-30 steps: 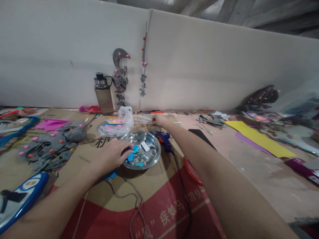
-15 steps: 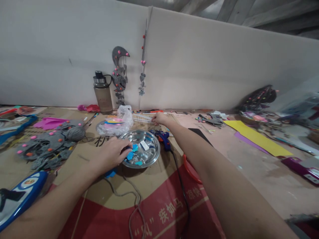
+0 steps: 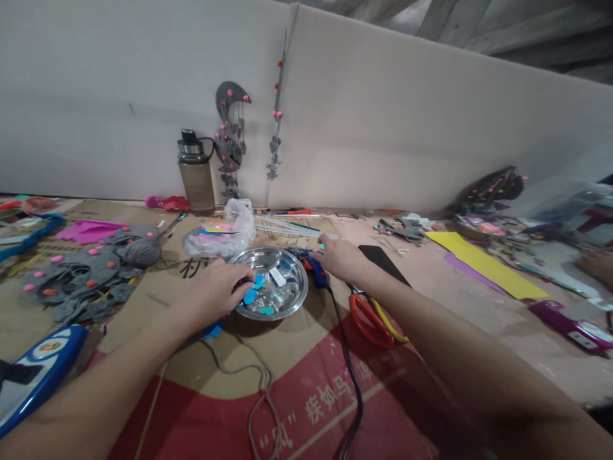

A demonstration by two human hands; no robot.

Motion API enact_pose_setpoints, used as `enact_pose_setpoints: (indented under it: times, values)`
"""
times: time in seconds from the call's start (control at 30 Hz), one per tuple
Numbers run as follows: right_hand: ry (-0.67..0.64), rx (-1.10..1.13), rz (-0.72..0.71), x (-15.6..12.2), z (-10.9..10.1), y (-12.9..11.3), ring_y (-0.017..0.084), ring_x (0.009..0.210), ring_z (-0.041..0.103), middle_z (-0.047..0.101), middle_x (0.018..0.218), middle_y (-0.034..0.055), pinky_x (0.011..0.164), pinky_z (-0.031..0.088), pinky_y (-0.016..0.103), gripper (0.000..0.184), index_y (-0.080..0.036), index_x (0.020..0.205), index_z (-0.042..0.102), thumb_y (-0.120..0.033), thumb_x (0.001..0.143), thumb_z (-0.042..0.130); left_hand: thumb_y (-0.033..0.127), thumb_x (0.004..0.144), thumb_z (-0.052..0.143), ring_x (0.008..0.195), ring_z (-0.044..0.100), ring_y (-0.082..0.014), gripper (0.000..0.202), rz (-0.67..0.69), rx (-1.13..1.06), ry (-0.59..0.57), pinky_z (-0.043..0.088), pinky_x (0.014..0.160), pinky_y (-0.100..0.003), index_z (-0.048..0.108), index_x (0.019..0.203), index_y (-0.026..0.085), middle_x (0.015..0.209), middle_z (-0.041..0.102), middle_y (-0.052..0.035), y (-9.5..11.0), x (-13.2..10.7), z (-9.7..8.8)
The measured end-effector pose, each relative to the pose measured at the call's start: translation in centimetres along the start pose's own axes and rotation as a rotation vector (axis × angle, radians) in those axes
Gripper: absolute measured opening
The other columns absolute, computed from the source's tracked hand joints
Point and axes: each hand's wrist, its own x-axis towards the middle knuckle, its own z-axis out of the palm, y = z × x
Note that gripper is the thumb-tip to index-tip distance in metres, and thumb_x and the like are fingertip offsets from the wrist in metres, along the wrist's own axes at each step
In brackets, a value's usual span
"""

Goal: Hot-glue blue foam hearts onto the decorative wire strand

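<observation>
A shiny metal bowl [image 3: 293, 300] holds blue felt pieces [image 3: 249, 296] and a small white block [image 3: 277, 276]. My left hand [image 3: 215, 291] is at the bowl's left rim, fingers closed together over the edge; what they pinch is hidden. More blue felt [image 3: 213, 330] shows under that wrist. To the right of the bowl, my right hand [image 3: 338, 257] is over a blue glue gun [image 3: 318, 273], its fingers curled down. A tiny teal piece [image 3: 321, 241] shows by its fingertips. Whether these fingers grip the gun or something small, I cannot make out.
Red and yellow-handled scissors [image 3: 371, 321] and a dark flat object [image 3: 383, 262] are beside my right forearm. Behind the bowl are a plastic bag [image 3: 242, 227], a ruler [image 3: 287, 227] and a bottle [image 3: 197, 179]. Grey felt decorations [image 3: 96, 268] lie left. A black cord [image 3: 352, 377] crosses the cardboard.
My right hand has come back from the ruler, nearer and to the right, to the glue gun. The scissors are more exposed. My left hand stays at the bowl's rim.
</observation>
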Motion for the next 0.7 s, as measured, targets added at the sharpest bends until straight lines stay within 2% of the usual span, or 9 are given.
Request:
enact_pose_setpoints:
  times: [0.03, 0.1, 0.2, 0.27, 0.37, 0.47, 0.53, 0.63, 0.7]
  values:
    - [-0.059, -0.039, 0.001, -1.2, 0.4, 0.0, 0.029, 0.094, 0.065, 0.068, 0.099, 0.0183, 0.076, 0.045, 0.033, 0.051, -0.014, 0.122, 0.049, -0.051, 0.087, 0.049, 0.031, 0.092, 0.043, 0.082, 0.060, -0.0204, 0.024, 0.002, -0.001, 0.003, 0.036, 0.076, -0.034, 0.064, 0.094, 0.021, 0.093, 0.071, -0.0043, 0.0, 0.0, 0.0]
    - [-0.106, -0.035, -0.042, -2.9, 1.2, -0.3, 0.029, 0.095, 0.065, 0.066, 0.108, 0.0194, 0.075, 0.045, 0.033, 0.054, -0.014, 0.129, 0.043, -0.048, 0.087, 0.049, 0.031, 0.092, 0.044, 0.083, 0.060, -0.0204, 0.023, 0.001, -0.004, 0.013, 0.036, 0.076, -0.034, 0.064, 0.094, 0.021, 0.093, 0.070, -0.0039, 0.2, 0.0, -0.1]
    - [-0.070, 0.035, -0.073, -3.7, 1.9, -1.2, 0.026, 0.101, 0.063, 0.059, 0.122, 0.0210, 0.076, 0.044, 0.030, 0.049, -0.011, 0.133, 0.036, -0.029, 0.088, 0.047, 0.030, 0.091, 0.046, 0.083, 0.060, -0.0202, 0.020, -0.002, -0.009, 0.015, 0.036, 0.076, -0.034, 0.064, 0.093, 0.021, 0.092, 0.070, -0.0033, 0.3, 0.0, -0.2]
    - [-0.062, 0.086, -0.058, -3.4, 1.8, -1.7, 0.025, 0.101, 0.063, 0.061, 0.119, 0.0207, 0.075, 0.044, 0.028, 0.044, -0.010, 0.129, 0.039, -0.020, 0.086, 0.045, 0.029, 0.090, 0.047, 0.083, 0.059, -0.0202, 0.020, 0.004, -0.009, 0.016, 0.037, 0.077, -0.034, 0.065, 0.092, 0.021, 0.092, 0.070, -0.0032, 0.3, 0.0, -0.3]
    - [-0.071, 0.148, 0.026, -2.5, 1.0, -1.8, 0.024, 0.093, 0.065, 0.066, 0.106, 0.0180, 0.071, 0.043, 0.028, 0.041, -0.010, 0.126, 0.042, -0.015, 0.085, 0.042, 0.027, 0.089, 0.047, 0.082, 0.059, -0.0200, 0.019, 0.024, -0.007, 0.019, 0.037, 0.078, -0.034, 0.066, 0.092, 0.021, 0.091, 0.070, -0.0031, 0.2, 0.0, -0.3]
    - [-0.063, 0.156, 0.079, -2.0, 0.3, -1.3, 0.024, 0.090, 0.066, 0.068, 0.102, 0.0173, 0.068, 0.041, 0.027, 0.042, -0.010, 0.128, 0.041, -0.016, 0.087, 0.041, 0.025, 0.089, 0.047, 0.082, 0.058, -0.0199, 0.019, 0.028, -0.008, 0.016, 0.037, 0.078, -0.034, 0.065, 0.093, 0.021, 0.091, 0.070, -0.0027, 0.2, -0.1, -0.3]
    - [-0.055, 0.161, 0.058, -1.9, 0.2, -1.1, 0.025, 0.094, 0.064, 0.067, 0.107, 0.0178, 0.071, 0.042, 0.027, 0.042, -0.011, 0.129, 0.041, -0.024, 0.089, 0.044, 0.025, 0.089, 0.047, 0.082, 0.058, -0.0200, 0.020, 0.025, -0.019, 0.019, 0.037, 0.078, -0.034, 0.065, 0.093, 0.021, 0.092, 0.070, -0.0026, 0.1, -0.1, -0.3]
    - [-0.101, 0.174, 0.000, -2.1, 0.7, -1.2, 0.024, 0.101, 0.062, 0.064, 0.115, 0.0169, 0.076, 0.042, 0.027, 0.048, -0.013, 0.127, 0.044, -0.034, 0.085, 0.055, 0.025, 0.088, 0.047, 0.082, 0.059, -0.0200, 0.020, 0.026, -0.035, 0.025, 0.037, 0.079, -0.034, 0.066, 0.092, 0.021, 0.092, 0.070, -0.0031, 0.1, 0.0, -0.3]
    - [-0.124, 0.182, -0.008, -2.1, 1.2, -1.4, 0.023, 0.102, 0.061, 0.062, 0.120, 0.0156, 0.077, 0.042, 0.026, 0.048, -0.015, 0.125, 0.046, -0.030, 0.081, 0.058, 0.026, 0.088, 0.047, 0.082, 0.059, -0.0199, 0.020, 0.029, -0.037, 0.020, 0.038, 0.080, -0.035, 0.066, 0.092, 0.021, 0.091, 0.070, -0.0036, 0.1, 0.0, -0.3]
